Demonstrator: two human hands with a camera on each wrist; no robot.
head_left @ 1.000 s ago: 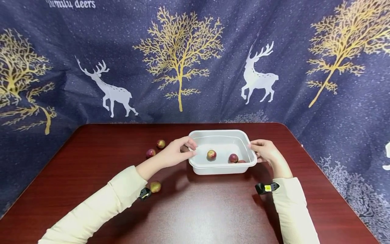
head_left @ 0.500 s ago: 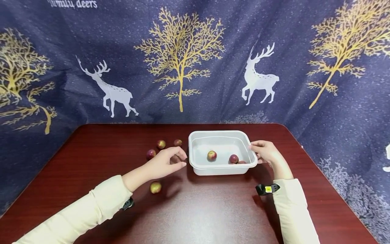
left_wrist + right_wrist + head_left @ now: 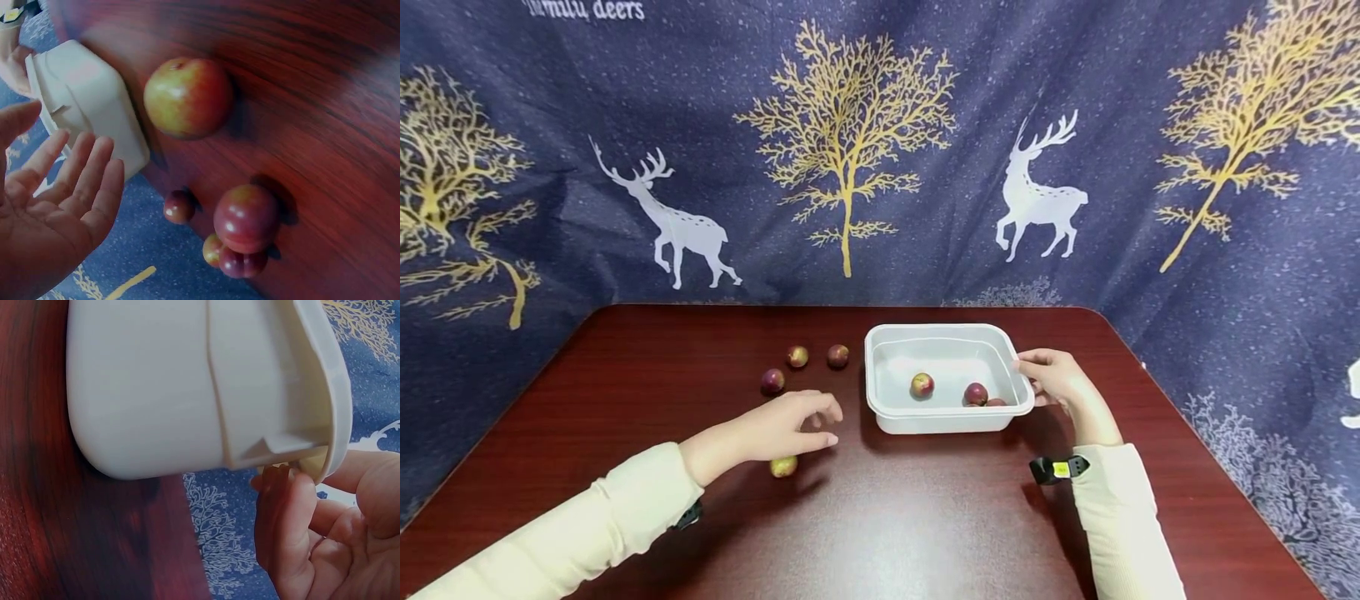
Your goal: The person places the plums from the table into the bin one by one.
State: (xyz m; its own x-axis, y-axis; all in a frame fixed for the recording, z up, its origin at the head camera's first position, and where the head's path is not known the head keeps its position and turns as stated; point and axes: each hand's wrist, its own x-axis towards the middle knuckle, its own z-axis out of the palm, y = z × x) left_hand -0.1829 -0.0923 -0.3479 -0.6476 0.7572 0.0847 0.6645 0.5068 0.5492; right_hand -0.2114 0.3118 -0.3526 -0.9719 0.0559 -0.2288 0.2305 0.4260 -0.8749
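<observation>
My left hand hovers with relaxed fingers and holds nothing. Just under it, partly covered by it in the head view, lies a yellow-green plum, seen with a red blush as the nearest plum in the left wrist view. At the right end of a white plastic container, my right hand pinches the rim between thumb and fingers. Inside the container are a red-and-yellow plum and a dark red plum, with another partly hidden behind the front wall.
Beyond my left hand, a dark plum, a mottled plum and a brownish-red plum lie on the glossy red-brown table. A dark blue cloth printed with deer and trees hangs behind the table.
My left hand has left the container's left end and moved left and nearer, over the yellow-green plum. The brownish-red plum behind it has come into view. My right hand stays on the rim.
</observation>
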